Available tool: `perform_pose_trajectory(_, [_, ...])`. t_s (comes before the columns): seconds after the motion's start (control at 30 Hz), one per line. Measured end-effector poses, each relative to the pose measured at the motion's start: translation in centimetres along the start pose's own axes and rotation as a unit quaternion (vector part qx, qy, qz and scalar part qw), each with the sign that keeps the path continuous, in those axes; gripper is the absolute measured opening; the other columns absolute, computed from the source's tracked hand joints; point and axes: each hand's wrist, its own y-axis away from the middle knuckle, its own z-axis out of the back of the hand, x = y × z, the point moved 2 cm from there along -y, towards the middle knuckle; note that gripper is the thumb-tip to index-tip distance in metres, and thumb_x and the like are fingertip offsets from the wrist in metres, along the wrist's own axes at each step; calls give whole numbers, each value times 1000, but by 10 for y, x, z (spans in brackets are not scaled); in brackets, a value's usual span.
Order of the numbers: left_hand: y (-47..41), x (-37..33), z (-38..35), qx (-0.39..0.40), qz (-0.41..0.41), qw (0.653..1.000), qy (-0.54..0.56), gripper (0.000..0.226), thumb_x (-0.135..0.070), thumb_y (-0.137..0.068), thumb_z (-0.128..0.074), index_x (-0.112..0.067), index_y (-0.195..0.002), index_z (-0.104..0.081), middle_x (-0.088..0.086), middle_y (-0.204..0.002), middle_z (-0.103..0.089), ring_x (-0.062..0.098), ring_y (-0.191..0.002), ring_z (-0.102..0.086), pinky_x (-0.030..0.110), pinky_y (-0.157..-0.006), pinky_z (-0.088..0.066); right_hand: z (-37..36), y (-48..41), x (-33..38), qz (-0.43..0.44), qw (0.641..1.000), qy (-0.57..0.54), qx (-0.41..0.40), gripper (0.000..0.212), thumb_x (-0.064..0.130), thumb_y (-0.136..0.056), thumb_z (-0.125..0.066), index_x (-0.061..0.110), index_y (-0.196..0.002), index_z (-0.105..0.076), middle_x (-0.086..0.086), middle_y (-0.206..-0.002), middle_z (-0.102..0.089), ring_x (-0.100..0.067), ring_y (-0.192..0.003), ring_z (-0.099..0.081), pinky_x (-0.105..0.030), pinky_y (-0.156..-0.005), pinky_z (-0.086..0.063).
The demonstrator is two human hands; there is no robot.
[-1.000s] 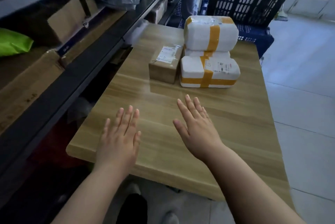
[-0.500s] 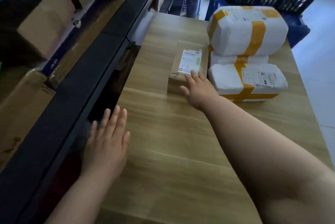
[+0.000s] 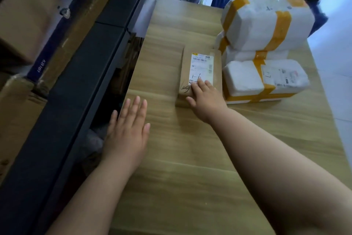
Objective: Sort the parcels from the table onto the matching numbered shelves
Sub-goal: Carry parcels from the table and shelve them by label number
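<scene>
On the brown parcel [image 3: 200, 74], right hand [image 3: 206, 97], fingers flat, hiding its label's [image 3: 202, 67] corner.

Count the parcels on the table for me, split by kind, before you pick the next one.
Brown cardboard box with a white shipping label, right hand resting on it: 1
White plastic-wrapped parcels bound with orange tape, stacked: upper and lower: 2
Total on the wooden table: 3
</scene>
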Motion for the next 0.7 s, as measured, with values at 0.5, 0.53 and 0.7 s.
perform_pose_trajectory(0.5, [47, -78, -65, 130, 33, 981, 143, 70, -36, -98, -40, -23, -152, 3, -4, -161, 0, 21, -145, -15, 38, -116, -19, -43, 202, -5, 134, 987, -88, 27, 50, 33, -84, -54, 18, -132, -53, -5, -146, -44, -30, -134, -40, -45, -102, -41])
perform_pose_trajectory(0.53, [53, -77, -69, 135, 57, 973, 177, 72, -38, -98, -42, -25, -152, 3, -2, -160, -7, 23, -143, -21, 39, -113, -25, -42, 208, -11, 133, 986, -102, 27, 49, 33, -87, -54, 20, -134, -50, -3, -149, -39, -27, -137, -36, -43, -105, -37])
perform_pose_trajectory(0.7, [65, -69, -82, 114, 176, 913, 350, 66, -34, -95, -52, -16, -150, -20, 4, -147, -39, 20, -130, -43, 36, -108, -34, -40, 208, -48, -36, 972, -232, -23, 65, 34, -93, -52, 16, -149, -24, 0, -157, -19, -16, -143, -18, -25, -114, -13])
